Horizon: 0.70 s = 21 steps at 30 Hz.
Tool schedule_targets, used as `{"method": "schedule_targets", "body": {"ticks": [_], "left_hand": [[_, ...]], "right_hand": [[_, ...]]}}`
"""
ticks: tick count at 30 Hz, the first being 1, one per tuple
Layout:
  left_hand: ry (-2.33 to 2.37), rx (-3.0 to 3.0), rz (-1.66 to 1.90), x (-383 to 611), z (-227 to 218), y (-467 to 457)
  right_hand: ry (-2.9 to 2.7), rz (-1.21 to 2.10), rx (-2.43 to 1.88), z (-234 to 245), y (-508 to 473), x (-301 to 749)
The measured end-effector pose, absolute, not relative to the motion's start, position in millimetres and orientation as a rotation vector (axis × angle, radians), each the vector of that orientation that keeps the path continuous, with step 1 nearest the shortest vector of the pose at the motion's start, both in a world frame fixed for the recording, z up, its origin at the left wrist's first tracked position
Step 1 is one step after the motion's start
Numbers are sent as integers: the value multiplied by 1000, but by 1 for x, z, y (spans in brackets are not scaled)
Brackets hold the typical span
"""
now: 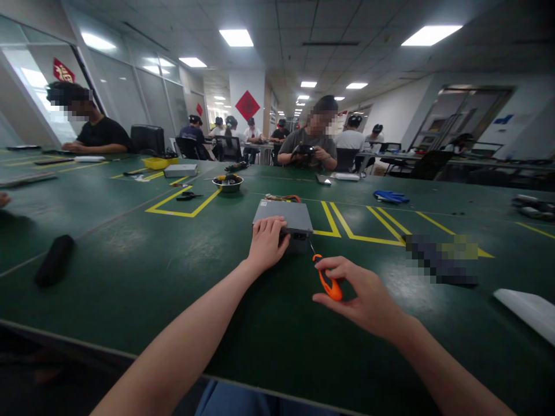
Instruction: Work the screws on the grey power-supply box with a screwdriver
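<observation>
A grey metal computer power supply (291,215) lies flat on the green table, its power socket facing me and a bundle of coloured wires (281,198) at its far side. My left hand (267,241) grips its near left part, fingers on the top and thumb along the front face. Between the fingers and thumb of my right hand (359,292) is an orange and black screwdriver (328,278). Its thin shaft points up and away, the tip at the near right corner of the power supply. Whether the tip sits in a screw is too small to tell.
Yellow tape (355,237) marks areas on the table (208,300). Beyond the power supply stand a metal bowl (228,185) of tools and a yellow tray (160,163). Blue gloves (390,197) lie right, a black object (55,260) left. A person (309,141) sits opposite.
</observation>
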<state>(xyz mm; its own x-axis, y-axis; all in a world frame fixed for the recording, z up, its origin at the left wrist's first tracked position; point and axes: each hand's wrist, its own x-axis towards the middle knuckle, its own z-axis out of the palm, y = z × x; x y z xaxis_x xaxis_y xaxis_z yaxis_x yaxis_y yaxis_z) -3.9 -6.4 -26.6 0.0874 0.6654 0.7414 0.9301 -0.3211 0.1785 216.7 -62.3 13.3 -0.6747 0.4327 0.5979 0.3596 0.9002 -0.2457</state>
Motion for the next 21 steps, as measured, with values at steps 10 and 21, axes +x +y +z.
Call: {"method": "schedule_targets", "body": {"ticks": [10, 21], "left_hand": [[-1583, -2035, -1099, -4, -27, -6], [-1577, -2043, -1098, -5, -27, -6]], "right_hand": [[-2541, -47, -521, 6, -67, 211], [-2610, 34, -535, 5, -71, 204]]}}
